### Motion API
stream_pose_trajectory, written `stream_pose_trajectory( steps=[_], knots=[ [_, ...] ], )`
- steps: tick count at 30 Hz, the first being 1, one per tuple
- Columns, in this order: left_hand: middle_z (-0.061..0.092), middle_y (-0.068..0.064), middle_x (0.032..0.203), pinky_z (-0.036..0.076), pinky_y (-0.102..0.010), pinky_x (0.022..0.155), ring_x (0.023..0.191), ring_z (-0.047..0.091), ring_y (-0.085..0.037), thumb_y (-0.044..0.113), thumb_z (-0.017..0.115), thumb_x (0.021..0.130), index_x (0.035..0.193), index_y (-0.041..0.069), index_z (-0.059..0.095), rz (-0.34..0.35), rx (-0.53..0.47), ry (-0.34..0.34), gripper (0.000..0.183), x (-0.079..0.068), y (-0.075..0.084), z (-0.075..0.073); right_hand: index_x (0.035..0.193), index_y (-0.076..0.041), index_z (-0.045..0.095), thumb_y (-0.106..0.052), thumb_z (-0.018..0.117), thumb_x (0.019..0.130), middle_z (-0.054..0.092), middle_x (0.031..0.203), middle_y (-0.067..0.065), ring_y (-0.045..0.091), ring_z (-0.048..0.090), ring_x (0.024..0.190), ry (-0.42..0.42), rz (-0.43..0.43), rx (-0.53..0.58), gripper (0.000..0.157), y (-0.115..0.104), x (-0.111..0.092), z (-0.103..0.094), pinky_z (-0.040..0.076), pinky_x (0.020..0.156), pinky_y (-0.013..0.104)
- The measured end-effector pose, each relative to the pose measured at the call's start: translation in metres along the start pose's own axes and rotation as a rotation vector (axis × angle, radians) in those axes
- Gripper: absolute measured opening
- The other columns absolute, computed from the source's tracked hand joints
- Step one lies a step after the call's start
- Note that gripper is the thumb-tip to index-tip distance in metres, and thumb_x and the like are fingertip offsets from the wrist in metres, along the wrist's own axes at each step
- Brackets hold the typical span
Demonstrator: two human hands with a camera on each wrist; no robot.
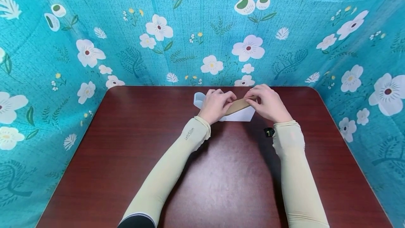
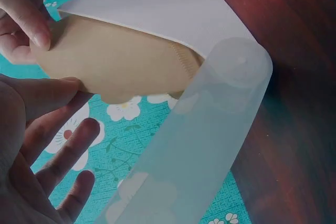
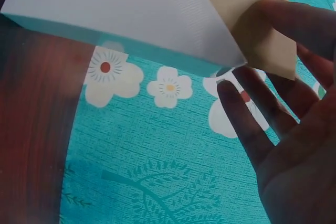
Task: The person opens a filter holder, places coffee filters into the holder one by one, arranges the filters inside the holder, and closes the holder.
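Observation:
A brown paper coffee filter (image 1: 237,106) with a crimped seam is stretched between both hands at the mouth of a white holder (image 1: 243,115) at the table's far side. My left hand (image 1: 216,105) pinches one edge between thumb and index finger, its other fingers loosely spread. At the other end, my right hand (image 1: 267,103) grips the filter with its thumb on top and fingers beneath. Part of the filter overlaps the holder's opening in the left wrist view. From the holder's end, a translucent rounded lid (image 2: 189,140) swings out to the left.
A dark red-brown wooden table (image 1: 133,143) lies under both arms. Behind and beside it hangs a turquoise flowered curtain (image 1: 190,45). A small black object (image 1: 269,132) shows at the right wrist.

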State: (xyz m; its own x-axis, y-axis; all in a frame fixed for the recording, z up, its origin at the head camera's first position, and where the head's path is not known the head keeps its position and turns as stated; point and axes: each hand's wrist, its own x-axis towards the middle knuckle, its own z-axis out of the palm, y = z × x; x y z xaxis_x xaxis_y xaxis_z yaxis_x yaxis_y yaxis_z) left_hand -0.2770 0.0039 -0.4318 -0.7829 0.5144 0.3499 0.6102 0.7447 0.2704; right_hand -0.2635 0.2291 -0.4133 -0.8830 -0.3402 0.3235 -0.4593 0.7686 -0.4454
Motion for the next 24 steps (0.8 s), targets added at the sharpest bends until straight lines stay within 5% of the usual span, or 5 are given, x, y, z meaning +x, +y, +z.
stream_pose_trajectory(
  steps=[24],
  knots=[
    [0.077, 0.014, 0.090, 0.042, -0.039, 0.103, 0.098, 0.065, -0.013, 0.020, 0.072, 0.097, 0.107, 0.028, 0.074, 0.028, 0.130, -0.036, 0.013, 0.000, 0.004, 0.019, 0.099, -0.008, 0.079, -0.010, 0.078, 0.092, 0.069, 0.112, 0.010, 0.028, 0.061, 0.100, -0.061, 0.045, -0.025, 0.007, 0.009, -0.004, 0.014, 0.053, 0.083, 0.047]
  ],
)
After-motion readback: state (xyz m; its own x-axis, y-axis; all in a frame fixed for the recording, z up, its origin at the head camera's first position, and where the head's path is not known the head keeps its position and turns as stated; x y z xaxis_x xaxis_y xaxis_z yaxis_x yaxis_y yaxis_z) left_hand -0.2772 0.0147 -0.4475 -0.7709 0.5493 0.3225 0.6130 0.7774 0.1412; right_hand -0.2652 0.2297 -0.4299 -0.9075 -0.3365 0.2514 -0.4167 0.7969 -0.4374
